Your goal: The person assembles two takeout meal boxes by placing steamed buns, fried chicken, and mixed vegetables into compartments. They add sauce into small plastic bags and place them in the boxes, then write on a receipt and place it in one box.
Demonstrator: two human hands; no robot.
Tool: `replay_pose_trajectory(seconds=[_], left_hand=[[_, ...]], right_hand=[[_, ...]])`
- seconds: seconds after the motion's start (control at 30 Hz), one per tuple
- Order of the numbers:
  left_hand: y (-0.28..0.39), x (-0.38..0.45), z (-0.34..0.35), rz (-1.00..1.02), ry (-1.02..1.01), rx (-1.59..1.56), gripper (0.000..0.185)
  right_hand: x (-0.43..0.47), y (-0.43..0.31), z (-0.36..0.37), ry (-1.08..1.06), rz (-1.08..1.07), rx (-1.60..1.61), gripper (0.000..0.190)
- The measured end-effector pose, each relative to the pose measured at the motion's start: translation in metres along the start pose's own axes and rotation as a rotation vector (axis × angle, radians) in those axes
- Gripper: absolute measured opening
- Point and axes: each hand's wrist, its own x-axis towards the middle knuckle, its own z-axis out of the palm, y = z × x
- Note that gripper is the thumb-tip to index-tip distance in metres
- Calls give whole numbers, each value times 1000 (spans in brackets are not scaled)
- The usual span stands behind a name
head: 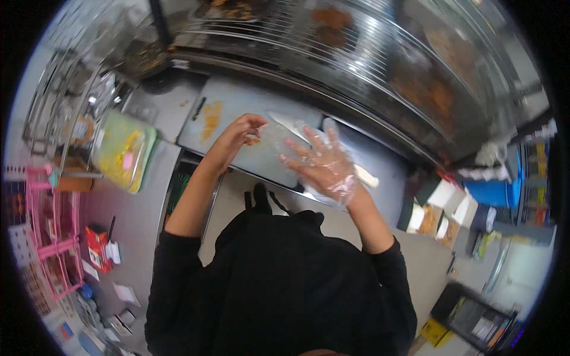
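My right hand (323, 167) wears a clear plastic glove, its fingers spread above the right part of a white cutting board (242, 100). My left hand (242, 135), without a glove that I can make out, is over the board with curled fingers near its thumb; whether it pinches a thin clear film is blurred. A knife (366, 175) with a white handle lies beyond and partly beneath my right hand, its blade reaching over the board. Orange-yellow residue (211, 120) marks the board's left side.
A lidded green container (122, 151) with yellow contents stands at left, near a wire rack (67, 107). Beyond the board is a glass-fronted display cabinet (356, 58) with fried food. Open food boxes (445, 200) stand at right, near a blue bin (494, 187). Pink baskets (51, 231) are far left.
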Motion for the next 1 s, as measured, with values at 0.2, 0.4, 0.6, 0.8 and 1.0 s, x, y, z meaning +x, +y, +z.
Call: replay_pose_trajectory(seconds=[0.2, 0.4, 0.6, 0.8, 1.0], left_hand=[[31, 15, -48, -119, -94, 270, 27], [14, 25, -84, -149, -35, 239, 32], [2, 45, -128, 6, 263, 687, 49], [17, 40, -104, 172, 573, 1307, 56], [-52, 15, -28, 387, -18, 1503, 55]], right_hand=[[67, -16, 53, -26, -148, -36, 58], [82, -7, 90, -30, -172, -81, 62], [33, 4, 93, -247, -223, -94, 56], [-95, 48, 81, -164, 791, -284, 56], [-144, 59, 75, -38, 829, -278, 42]])
